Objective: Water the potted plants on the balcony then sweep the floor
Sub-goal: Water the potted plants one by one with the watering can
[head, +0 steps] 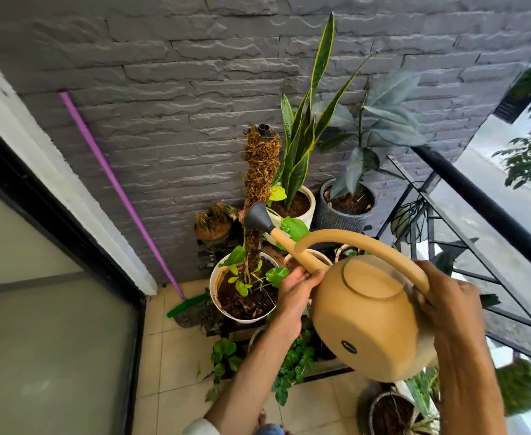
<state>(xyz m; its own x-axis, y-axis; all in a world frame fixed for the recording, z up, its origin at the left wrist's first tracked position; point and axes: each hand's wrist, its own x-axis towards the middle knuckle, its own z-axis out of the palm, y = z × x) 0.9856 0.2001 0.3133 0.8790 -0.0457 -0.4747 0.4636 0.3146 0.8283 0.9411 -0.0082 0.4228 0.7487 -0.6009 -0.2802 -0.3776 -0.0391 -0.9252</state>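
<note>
I hold a tan watering can [367, 318] tipped forward over the plant stand. My right hand [446, 296] grips the rear of its arched handle. My left hand [295, 293] steadies the base of the spout. The dark grey rose head [256, 218] points at the moss pole [259, 171] that rises from a white pot [223, 309] of green-leaved climber. Behind stand a snake plant in a cream pot [308, 208] and a dark-leaved plant in a grey pot [336, 219]. A broom with a purple handle [116, 183] and green head [187, 306] leans in the corner.
A grey stone-clad wall [179, 89] backs the plants. A black railing [477, 196] runs along the right. A glass door with a black frame [54, 199] is at the left. Low green plants [226, 356] and another pot [389, 412] sit on the beige tiled floor [163, 372].
</note>
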